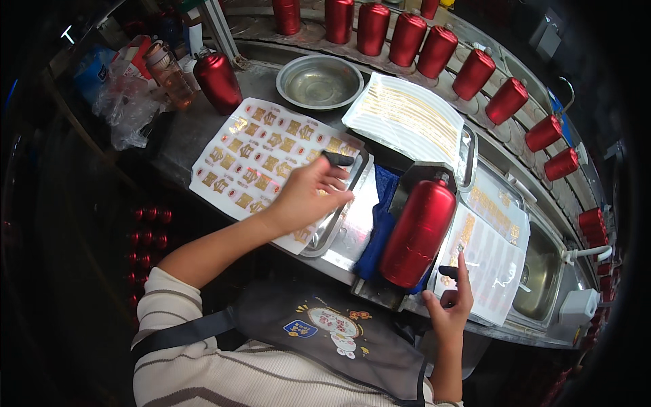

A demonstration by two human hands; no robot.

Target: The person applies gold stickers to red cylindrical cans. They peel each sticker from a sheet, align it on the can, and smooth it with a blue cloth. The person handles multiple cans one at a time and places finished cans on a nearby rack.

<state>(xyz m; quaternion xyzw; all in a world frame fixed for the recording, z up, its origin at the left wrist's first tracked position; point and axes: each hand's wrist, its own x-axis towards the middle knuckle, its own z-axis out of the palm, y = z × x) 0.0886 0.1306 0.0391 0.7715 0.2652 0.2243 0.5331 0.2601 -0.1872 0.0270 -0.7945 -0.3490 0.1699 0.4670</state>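
Observation:
A shiny red bottle [422,230] with a narrow neck lies tilted in a dark holder in front of me, beside a blue cloth [382,220]. Over the right edge of a white decal sheet [227,146], printed with gold and brown motifs, hovers my left hand [310,193]; its fingers are apart, one wearing a black finger cover, and nothing shows in them. My right hand [453,302] is right of the bottle, index finger stretched out onto another white decal sheet [491,275]. Its thumb stands apart, and a black cover is on another finger. Whether a small decal sticks to that index fingertip I cannot tell.
A metal basin [320,81] and a sheet with long gold strips [407,119] lie farther back. Several red bottles [373,30] line a curved conveyor. Another red bottle [218,83] stands left, near plastic bags [125,108]. A steel sink [542,278] is at right.

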